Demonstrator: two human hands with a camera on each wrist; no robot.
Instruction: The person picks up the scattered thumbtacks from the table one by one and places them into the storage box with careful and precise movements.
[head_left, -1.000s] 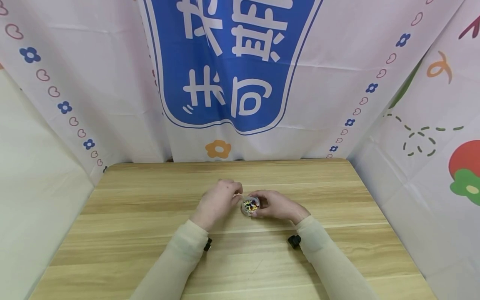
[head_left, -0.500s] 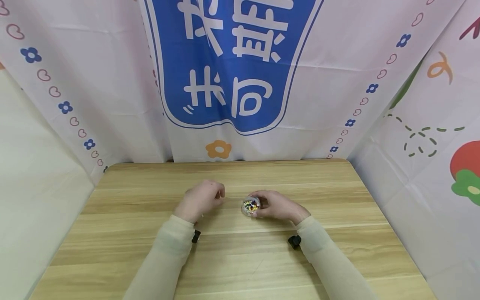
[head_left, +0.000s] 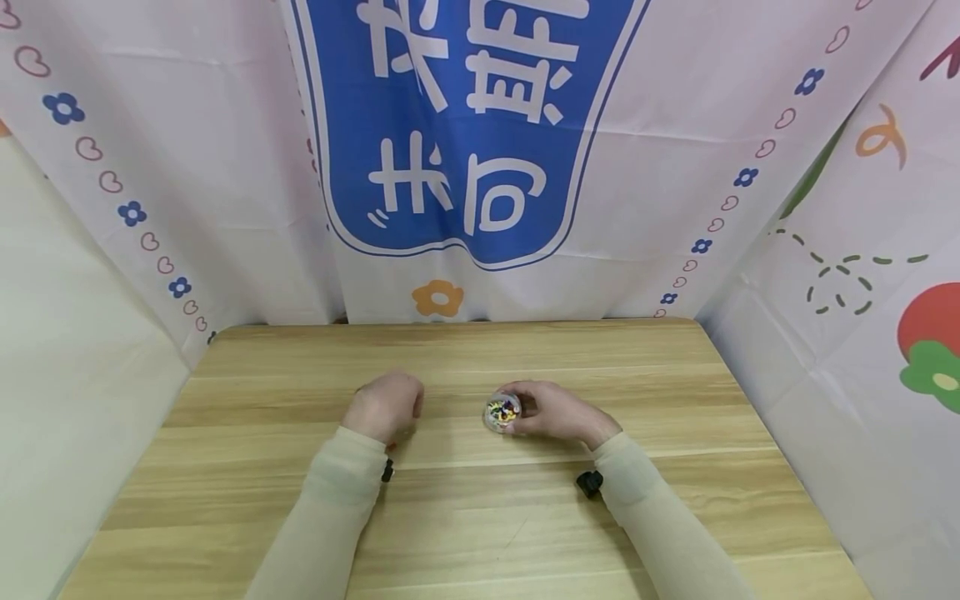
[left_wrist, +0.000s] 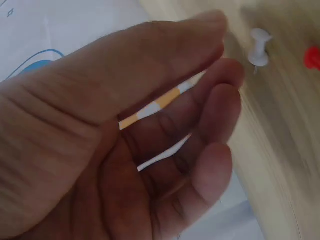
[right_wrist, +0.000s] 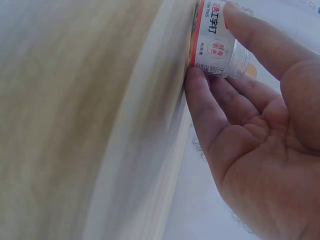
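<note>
My right hand (head_left: 558, 412) grips a small clear jar (head_left: 488, 427) upright on the table, thumb on one side and fingers on the other. Several multicoloured push pins (head_left: 502, 410) show through its open top. The right wrist view shows its white and red label (right_wrist: 212, 42) reading "PUSH PINS". To the left, my left hand (head_left: 384, 408) is low over the table with loosely bent fingers and nothing visible between them. Just past its fingertips in the left wrist view are a white push pin (left_wrist: 259, 47) and a red push pin (left_wrist: 313, 58), cut off by the frame edge.
The wood-grain table (head_left: 480, 517) reaches back to a white curtain (head_left: 247, 192) printed with a blue panel (head_left: 450, 125). White printed cloth (head_left: 810, 358) hangs along the right side. Dark wrist devices (head_left: 589, 483) sit beneath both sleeves.
My left hand has moved away from the jar, left and slightly toward me. The right hand and the jar stay in place.
</note>
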